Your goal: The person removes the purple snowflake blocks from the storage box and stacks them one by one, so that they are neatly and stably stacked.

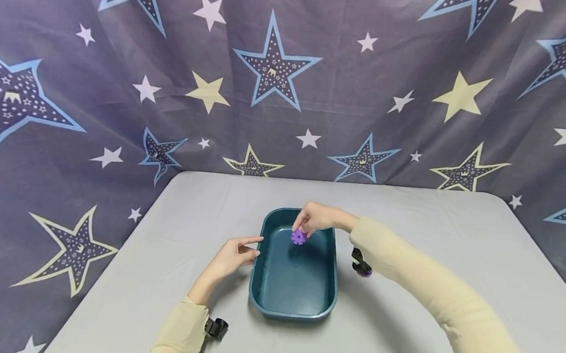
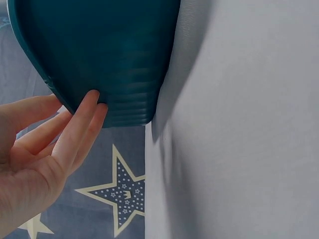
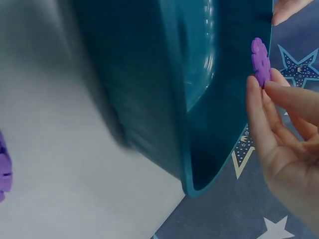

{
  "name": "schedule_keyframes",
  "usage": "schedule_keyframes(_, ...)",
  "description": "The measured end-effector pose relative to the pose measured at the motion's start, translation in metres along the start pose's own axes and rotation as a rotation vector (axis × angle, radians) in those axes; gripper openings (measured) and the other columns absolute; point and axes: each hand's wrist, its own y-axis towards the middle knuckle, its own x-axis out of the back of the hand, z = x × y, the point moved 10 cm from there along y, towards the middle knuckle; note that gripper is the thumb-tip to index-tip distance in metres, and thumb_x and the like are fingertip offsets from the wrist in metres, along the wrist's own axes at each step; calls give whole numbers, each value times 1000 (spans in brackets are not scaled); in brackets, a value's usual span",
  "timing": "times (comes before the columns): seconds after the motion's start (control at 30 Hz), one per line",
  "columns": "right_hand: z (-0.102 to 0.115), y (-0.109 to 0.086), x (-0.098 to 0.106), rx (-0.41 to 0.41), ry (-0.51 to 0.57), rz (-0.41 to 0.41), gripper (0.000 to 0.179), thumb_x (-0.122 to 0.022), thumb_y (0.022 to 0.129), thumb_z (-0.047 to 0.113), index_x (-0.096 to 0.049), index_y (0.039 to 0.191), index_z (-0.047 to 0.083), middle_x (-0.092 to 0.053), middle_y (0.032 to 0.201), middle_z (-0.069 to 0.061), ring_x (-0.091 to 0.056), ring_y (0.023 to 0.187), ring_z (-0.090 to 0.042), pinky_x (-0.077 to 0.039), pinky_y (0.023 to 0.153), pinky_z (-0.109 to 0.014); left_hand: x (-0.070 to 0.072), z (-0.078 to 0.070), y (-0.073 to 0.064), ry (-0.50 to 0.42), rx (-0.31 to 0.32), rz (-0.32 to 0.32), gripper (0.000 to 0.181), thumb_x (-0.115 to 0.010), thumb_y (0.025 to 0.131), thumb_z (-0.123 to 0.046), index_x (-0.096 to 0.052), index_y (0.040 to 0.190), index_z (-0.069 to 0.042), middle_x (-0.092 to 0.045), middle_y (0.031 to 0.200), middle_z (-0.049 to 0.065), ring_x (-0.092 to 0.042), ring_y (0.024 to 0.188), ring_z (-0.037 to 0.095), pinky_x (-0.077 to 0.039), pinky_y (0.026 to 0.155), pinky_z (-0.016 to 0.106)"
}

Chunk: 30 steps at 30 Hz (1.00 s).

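A dark teal plastic bin (image 1: pixel 292 314) stands on the table. Over its far end, my right hand (image 1: pixel 317 217) pinches a purple notched interlocking disc (image 1: pixel 299 237) between thumb and fingertips, with the disc hanging inside the rim. In the right wrist view the disc (image 3: pixel 260 62) is seen nearly edge-on, held by the fingers (image 3: pixel 256 107). My left hand (image 1: pixel 233 255) touches the bin's left side with extended fingers. Seen from the left wrist, two fingertips (image 2: pixel 93 94) lie against the outer wall, and another digit meets the rim.
A second purple piece (image 3: pixel 5 172) shows at the left edge of the right wrist view. Black wrist camera mounts (image 1: pixel 360 262) sit by both sleeves. Light grey cloth covers the table (image 1: pixel 409 219), and a star-patterned curtain (image 1: pixel 313 112) hangs behind it.
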Motion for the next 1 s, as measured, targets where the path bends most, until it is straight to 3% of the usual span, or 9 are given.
schedule_keyframes(0.17, -2, -9, 2, 13, 47, -4, 21, -48, 81, -12, -63, 97, -12, -65, 91, -20, -62, 77, -17, -54, 68, -28, 1, 11, 4, 12, 5, -8, 38, -55, 85, -1, -49, 122, 7, -59, 102, 28, -60, 88, 31, -53, 72, 34)
schedule_keyframes(0.43, -2, -27, 8, 53, 134, -44, 26, -45, 77, -16, -61, 98, -15, -64, 89, -21, -59, 74, -14, -54, 70, -30, 0, 13, 4, -2, 7, -3, 39, -55, 85, -1, -48, 122, 9, -58, 103, 29, -60, 89, 31, -53, 72, 33)
schedule_keyframes(0.53, -4, -34, 11, 65, 145, -72, 25, -46, 78, -15, -61, 98, -14, -64, 90, -22, -60, 74, -14, -54, 69, -31, 0, -2, -2, 4, 8, -1, 38, -53, 85, 2, -47, 121, 11, -57, 102, 32, -59, 89, 35, -53, 73, 34)
schedule_keyframes(0.67, -5, -44, 15, 76, 153, -104, 23, -48, 80, -13, -61, 99, -14, -64, 92, -22, -60, 75, -14, -53, 71, -31, -1, -9, -4, -13, 13, 3, 38, -52, 85, 4, -45, 121, 14, -56, 102, 34, -58, 90, 37, -52, 74, 37)
schedule_keyframes(0.83, -8, -57, 20, 78, 159, -173, 23, -48, 81, -12, -61, 99, -14, -64, 91, -22, -61, 74, -15, -53, 71, -31, 0, 11, 4, -23, 14, -1, 39, -54, 85, 0, -47, 122, 10, -58, 102, 30, -60, 88, 30, -53, 73, 34)
schedule_keyframes(1.0, -15, -72, 25, 75, 163, -249, 23, -48, 80, -12, -60, 99, -15, -64, 88, -21, -61, 74, -16, -54, 70, -31, 1, 13, 5, -8, 2, -15, 39, -55, 85, -1, -48, 122, 9, -58, 102, 29, -60, 88, 30, -53, 72, 34)
